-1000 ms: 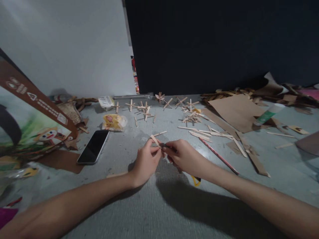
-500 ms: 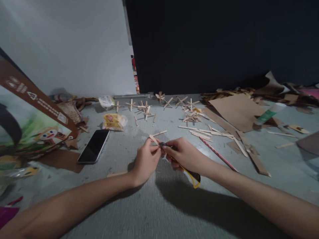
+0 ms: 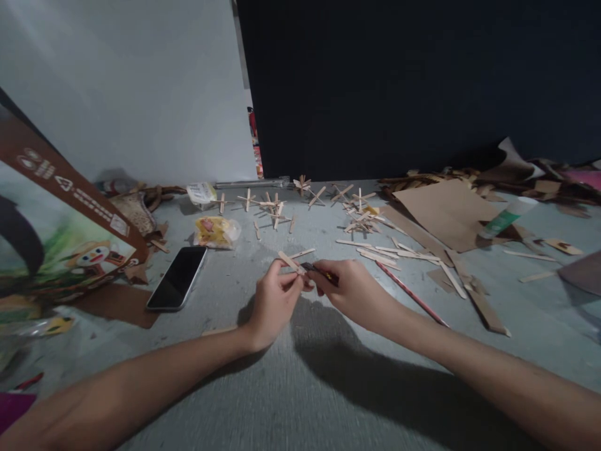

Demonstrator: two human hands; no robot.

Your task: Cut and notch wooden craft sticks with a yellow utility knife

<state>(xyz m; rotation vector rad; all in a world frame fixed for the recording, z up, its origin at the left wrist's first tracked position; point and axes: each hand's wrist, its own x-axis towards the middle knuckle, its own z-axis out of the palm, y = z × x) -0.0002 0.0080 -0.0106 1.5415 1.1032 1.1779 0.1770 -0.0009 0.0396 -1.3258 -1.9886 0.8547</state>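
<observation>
Left hand (image 3: 276,297) pinches a pale flat wooden stick (image 3: 288,260), seemingly bracing it against a pointed dark-and-yellow cutter (image 3: 321,270) clasped by right hand (image 3: 354,287).

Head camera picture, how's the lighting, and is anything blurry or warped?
Head view: dim light, a broad shadow on the gray table below the right forearm; head view, left edge: the printed bag looks stretched; head view, center: the dark tool in the right hand lacks sharp detail.

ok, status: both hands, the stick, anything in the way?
Left fingers pinch wooden stick. Right fingers hold dark cutter, tip at stick. Phone lies left, red pencil right; neither in the way.
</observation>
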